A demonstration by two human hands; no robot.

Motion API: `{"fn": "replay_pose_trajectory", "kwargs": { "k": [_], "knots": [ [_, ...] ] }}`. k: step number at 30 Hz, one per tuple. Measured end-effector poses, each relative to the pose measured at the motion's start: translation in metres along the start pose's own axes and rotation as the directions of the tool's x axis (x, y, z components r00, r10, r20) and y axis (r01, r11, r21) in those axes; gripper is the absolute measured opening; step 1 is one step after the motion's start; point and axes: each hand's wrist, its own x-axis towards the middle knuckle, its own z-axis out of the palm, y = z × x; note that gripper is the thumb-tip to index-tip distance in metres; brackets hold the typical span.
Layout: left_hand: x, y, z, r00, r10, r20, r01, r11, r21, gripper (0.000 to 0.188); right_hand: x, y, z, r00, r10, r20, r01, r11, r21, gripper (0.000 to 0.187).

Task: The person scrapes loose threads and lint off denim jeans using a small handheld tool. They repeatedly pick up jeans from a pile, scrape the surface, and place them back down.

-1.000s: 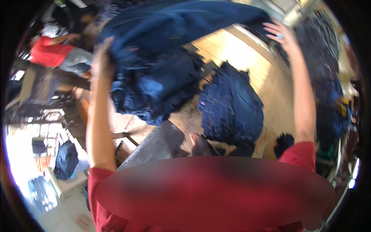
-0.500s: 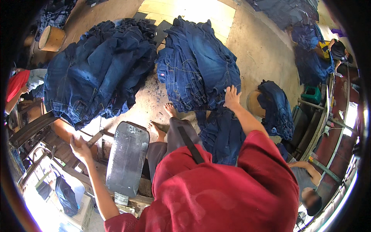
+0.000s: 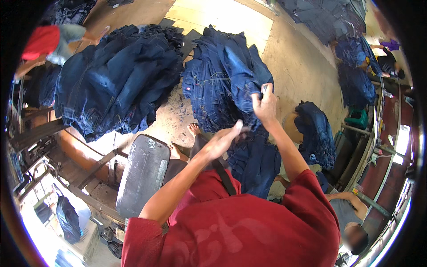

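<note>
My right hand (image 3: pixel 265 107) is closed on the near right edge of the top pair of blue jeans (image 3: pixel 238 66), bunching the denim. Something small and dark shows at its fingertips, too small to name. Those jeans lie on a tall stack of jeans (image 3: pixel 207 93) in front of me. My left hand (image 3: pixel 224 141), slightly blurred, reaches out just below the stack's near edge with fingers stretched and nothing visible in them. More jeans (image 3: pixel 253 164) hang down over or beside my lap.
A larger jeans pile (image 3: pixel 115 84) stands to the left, beside a person in a red shirt (image 3: pixel 42 42). A dark padded board (image 3: pixel 144 173) is at my left knee. Jeans (image 3: pixel 313 133) drape over a round drum at right. Another person (image 3: pixel 351 204) sits close at the right.
My left hand has swung from the far left to the stack. My right hand has gone from lying on the top jeans to gripping them. The red-shirted person has moved farther into view.
</note>
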Motion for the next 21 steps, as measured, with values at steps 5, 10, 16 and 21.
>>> {"fn": "replay_pose_trajectory", "kwargs": {
  "k": [5,10,16,21],
  "knots": [
    [0.046,0.020,-0.031,0.914,0.061,-0.401,-0.398,0.325,-0.858,0.064,-0.013,-0.126,0.005,0.978,-0.116,0.172,0.119,0.993,-0.010,0.057],
    [-0.044,-0.018,-0.134,0.747,-0.173,-0.642,-0.630,0.124,-0.767,0.043,-0.084,-0.205,0.075,0.863,-0.196,0.465,0.109,0.972,0.206,0.049],
    [-0.218,-0.162,-0.086,0.405,-0.377,-0.833,-0.814,0.267,-0.516,0.049,-0.178,-0.255,0.076,0.428,-0.551,0.716,-0.149,0.739,0.657,0.050],
    [-0.373,-0.278,-0.053,0.073,-0.525,-0.848,-0.816,0.458,-0.353,0.050,-0.161,-0.223,0.100,0.718,-0.179,0.673,-0.354,0.738,0.575,0.032]
  ]
}}
